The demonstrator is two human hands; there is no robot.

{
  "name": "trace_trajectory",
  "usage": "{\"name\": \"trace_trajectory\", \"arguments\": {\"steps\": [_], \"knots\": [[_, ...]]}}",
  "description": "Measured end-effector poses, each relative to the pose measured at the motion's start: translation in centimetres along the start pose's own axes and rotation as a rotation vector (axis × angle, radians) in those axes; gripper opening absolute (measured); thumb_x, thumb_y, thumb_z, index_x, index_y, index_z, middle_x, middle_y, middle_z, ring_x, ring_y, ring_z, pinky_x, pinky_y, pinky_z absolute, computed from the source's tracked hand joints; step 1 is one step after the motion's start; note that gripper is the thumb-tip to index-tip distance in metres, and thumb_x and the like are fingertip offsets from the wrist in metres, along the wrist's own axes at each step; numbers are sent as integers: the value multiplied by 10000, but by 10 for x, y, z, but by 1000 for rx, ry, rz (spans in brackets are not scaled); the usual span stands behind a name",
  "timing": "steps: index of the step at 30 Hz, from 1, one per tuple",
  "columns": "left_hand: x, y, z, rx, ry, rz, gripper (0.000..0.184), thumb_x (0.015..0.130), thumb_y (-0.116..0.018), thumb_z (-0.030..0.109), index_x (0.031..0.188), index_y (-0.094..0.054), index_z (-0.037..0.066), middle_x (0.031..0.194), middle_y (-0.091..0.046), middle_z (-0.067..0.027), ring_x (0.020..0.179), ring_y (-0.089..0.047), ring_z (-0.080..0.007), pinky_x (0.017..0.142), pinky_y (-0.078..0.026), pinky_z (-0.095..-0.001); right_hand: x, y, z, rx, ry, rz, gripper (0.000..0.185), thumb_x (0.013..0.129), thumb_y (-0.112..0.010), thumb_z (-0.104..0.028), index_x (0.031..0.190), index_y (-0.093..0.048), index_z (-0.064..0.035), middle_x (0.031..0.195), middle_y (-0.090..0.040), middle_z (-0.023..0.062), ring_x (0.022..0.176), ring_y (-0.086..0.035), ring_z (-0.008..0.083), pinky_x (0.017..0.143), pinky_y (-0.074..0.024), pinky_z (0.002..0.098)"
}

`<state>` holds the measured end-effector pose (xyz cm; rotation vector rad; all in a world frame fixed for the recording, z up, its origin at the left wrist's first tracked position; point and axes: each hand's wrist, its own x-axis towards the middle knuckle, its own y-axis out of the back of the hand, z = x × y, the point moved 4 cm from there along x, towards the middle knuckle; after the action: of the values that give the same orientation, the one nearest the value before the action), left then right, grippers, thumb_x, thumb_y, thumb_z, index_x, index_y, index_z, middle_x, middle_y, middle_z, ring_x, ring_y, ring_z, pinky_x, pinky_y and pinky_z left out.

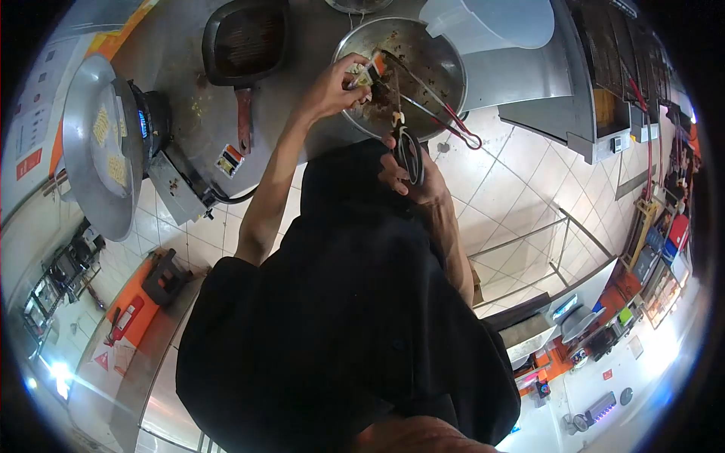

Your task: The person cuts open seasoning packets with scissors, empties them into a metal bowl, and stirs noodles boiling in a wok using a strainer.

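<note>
My left hand (336, 92) pinches a small orange, black and white packet (371, 69) over the large metal bowl (453, 72). In my right hand (408, 170) are black-handled scissors (408, 155), their blades pointing up toward the packet. The bowl has brown residue inside, and red-handled tongs (457, 124) lean in it with the handles over its near rim. Another similar packet (229, 161) lies on the steel counter (177, 57), left of my left forearm.
A black square pan (245, 41) with a reddish handle lies on the counter. At the left, a wok (98, 143) holding noodle blocks sits beside a burner with a blue flame (143, 123). A translucent plastic container (498, 23) stands right of the bowl.
</note>
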<state>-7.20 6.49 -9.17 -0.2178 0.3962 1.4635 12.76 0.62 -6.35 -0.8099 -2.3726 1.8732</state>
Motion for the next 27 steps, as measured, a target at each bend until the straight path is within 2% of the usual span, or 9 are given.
{"name": "trace_trajectory", "arguments": {"steps": [1, 3, 5, 6, 8, 11, 14, 20, 27], "knots": [[5, 1, -5, 145, -136, -40, 416, 858, -687, 156, 1213, -487, 70, 712, -606, -21, 596, -516, -65, 520, -412, -242, -3, -5, -4, 16, 42, 27, 273, 981, -464, -377, 1058, -501, -118, 657, -460, 22, 463, -415, 113, 393, -316, 247], [5, -2, -8, 209, -94, -12, 359, 862, -680, 157, 1166, -512, 66, 703, -595, -20, 599, -514, -63, 523, -410, -248, -4, -5, -10, 33, 87, 56, 225, 967, -517, -319, 1062, -500, -116, 670, -462, 15, 476, -422, 105, 400, -329, 245], [4, -5, -8, 279, -55, 8, 303, 867, -674, 157, 1119, -537, 62, 693, -583, -19, 602, -512, -61, 527, -407, -253, 1, 10, -20, -257, 157, 307, 215, 905, -625, -213, 1040, -510, -91, 719, -516, 18, 523, -472, 93, 431, -367, 238], [4, -8, -10, 314, -105, 22, 247, 873, -661, 139, 1079, -552, 56, 692, -579, -24, 612, -518, -68, 541, -416, -258, 8, 3, -24, -255, 162, 311, 215, 905, -625, -213, 1040, -510, -91, 719, -516, 18, 523, -472, 93, 431, -367, 238], [4, -11, -8, 352, -158, 31, 192, 879, -648, 121, 1038, -567, 50, 691, -574, -30, 622, -525, -75, 556, -426, -263, 18, -8, -43, -680, 293, 745, 269, 860, -697, -206, 1010, -526, -62, 779, -574, 37, 607, -523, 84, 501, -408, 233], [-2, -17, -1, 396, -185, 20, 102, 880, -619, 54, 975, -592, 28, 745, -623, -62, 685, -594, -114, 621, -474, -287, 35, 32, -47, -853, 465, 919, 316, 845, -722, -237, 987, -541, -20, 814, -602, 47, 685, -549, 85, 580, -440, 236], [-8, -18, 4, 353, -309, 66, 100, 869, -601, -5, 966, -607, 23, 821, -668, -87, 771, -652, -157, 678, -506, -307, 41, 52, -49, -805, 408, 981, 325, 848, -718, -235, 985, -545, 4, 810, -605, 46, 705, -552, 89, 610, -445, 239], [-16, -17, 3, 337, -423, 22, 112, 850, -620, -16, 956, -613, 20, 882, -680, -106, 819, -672, -182, 682, -514, -314, 43, 53, -39, -728, 496, 800, 284, 859, -691, -144, 1046, -550, 16, 881, -651, 81, 694, -614, 123, 601, -482, 249], [-31, -20, -21, 302, -149, 223, 259, 801, -734, 92, 1007, -599, 11, 842, -658, -75, 733, -626, -140, 645, -490, -279, 43, 44, -25, -588, 716, 696, 301, 888, -623, -45, 1157, -494, -1, 928, -645, 82, 758, -648, 164, 675, -508, 276]]}}
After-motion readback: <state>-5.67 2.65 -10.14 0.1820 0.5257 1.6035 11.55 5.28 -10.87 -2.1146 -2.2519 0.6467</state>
